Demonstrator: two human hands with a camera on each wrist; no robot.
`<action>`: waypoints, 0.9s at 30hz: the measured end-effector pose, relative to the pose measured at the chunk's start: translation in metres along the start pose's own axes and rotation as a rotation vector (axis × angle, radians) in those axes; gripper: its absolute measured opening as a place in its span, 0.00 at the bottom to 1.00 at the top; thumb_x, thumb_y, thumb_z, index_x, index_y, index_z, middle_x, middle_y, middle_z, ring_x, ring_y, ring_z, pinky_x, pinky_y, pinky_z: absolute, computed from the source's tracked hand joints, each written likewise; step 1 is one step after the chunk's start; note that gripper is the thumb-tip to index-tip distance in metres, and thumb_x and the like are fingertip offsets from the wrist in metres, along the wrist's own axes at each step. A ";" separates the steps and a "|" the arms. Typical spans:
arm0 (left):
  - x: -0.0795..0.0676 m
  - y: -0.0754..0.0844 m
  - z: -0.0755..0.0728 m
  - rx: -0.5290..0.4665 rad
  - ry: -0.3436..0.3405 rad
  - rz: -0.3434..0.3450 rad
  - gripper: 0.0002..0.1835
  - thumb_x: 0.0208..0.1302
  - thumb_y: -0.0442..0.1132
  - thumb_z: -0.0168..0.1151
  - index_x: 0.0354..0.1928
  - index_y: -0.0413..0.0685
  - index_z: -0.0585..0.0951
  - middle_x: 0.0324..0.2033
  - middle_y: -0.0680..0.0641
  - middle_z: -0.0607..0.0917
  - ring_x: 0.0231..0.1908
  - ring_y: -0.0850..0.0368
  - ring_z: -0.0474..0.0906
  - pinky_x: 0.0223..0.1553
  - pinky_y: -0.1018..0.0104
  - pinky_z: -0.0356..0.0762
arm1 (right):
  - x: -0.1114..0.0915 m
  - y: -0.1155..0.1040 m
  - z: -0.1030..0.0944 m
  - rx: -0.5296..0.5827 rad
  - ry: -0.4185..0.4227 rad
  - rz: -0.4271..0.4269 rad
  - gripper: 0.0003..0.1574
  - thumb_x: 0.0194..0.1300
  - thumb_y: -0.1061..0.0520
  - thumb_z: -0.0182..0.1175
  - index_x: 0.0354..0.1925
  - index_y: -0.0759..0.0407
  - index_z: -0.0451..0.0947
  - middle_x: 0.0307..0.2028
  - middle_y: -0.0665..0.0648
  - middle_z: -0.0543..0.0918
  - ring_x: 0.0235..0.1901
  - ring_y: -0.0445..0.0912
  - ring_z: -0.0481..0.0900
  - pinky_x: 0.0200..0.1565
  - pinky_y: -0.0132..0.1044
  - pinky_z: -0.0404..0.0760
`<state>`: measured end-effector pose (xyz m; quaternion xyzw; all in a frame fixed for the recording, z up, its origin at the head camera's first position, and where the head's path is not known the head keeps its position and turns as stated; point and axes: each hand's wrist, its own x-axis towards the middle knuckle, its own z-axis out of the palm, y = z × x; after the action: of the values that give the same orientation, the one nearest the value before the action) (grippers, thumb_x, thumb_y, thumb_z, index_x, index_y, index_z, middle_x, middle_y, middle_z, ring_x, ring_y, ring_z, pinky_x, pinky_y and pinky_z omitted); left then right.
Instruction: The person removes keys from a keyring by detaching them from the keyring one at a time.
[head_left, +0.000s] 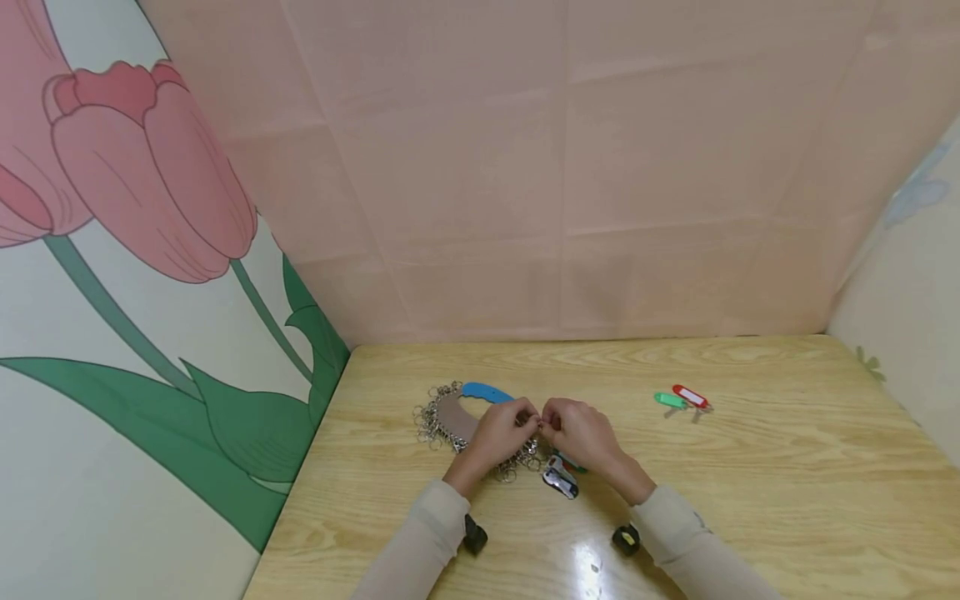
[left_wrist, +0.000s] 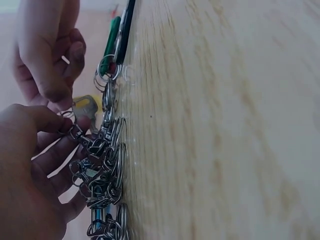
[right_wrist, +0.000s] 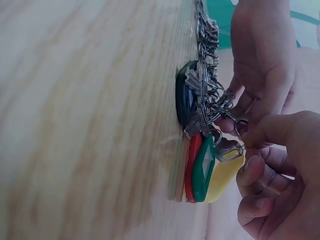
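Note:
In the head view, my left hand (head_left: 497,433) and right hand (head_left: 581,432) meet fingertip to fingertip above a curved brown strip (head_left: 453,414) edged with metal rings and clasps. Between the fingertips is a small metal key ring (right_wrist: 240,127), pinched from both sides. A silver key (left_wrist: 86,110) hangs at it, with a yellow key tag (right_wrist: 226,175) close by. The left fingers lie against the chained rings and clasps (left_wrist: 102,160) in the left wrist view. Beside the right hand, a green tag (right_wrist: 204,169) and a red tag (right_wrist: 192,162) lie near more keys.
A blue curved piece (head_left: 486,392) adjoins the brown strip. Just below the hands lies a dark tag with keys (head_left: 559,479). Off to the right on the wooden table (head_left: 787,467) are a loose green tag (head_left: 670,400) and a red tag (head_left: 690,396) with keys.

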<state>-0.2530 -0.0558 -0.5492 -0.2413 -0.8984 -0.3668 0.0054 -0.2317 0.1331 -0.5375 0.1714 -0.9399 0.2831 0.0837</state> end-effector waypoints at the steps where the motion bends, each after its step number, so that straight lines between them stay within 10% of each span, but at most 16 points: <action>1: 0.000 0.000 0.000 0.000 0.001 0.003 0.07 0.80 0.44 0.60 0.45 0.55 0.86 0.39 0.55 0.90 0.33 0.71 0.78 0.36 0.74 0.77 | 0.000 0.000 0.000 -0.001 0.003 -0.006 0.06 0.65 0.56 0.73 0.34 0.50 0.84 0.27 0.45 0.82 0.23 0.37 0.73 0.25 0.33 0.73; 27: -0.002 0.000 -0.003 -0.043 -0.023 -0.029 0.09 0.82 0.44 0.57 0.46 0.55 0.86 0.37 0.55 0.89 0.26 0.70 0.74 0.30 0.73 0.74 | -0.001 -0.001 0.000 0.017 -0.020 0.025 0.06 0.67 0.54 0.72 0.34 0.50 0.83 0.27 0.45 0.83 0.22 0.37 0.74 0.24 0.33 0.74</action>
<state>-0.2516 -0.0585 -0.5476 -0.2325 -0.8937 -0.3834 -0.0154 -0.2306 0.1326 -0.5373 0.1632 -0.9404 0.2902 0.0693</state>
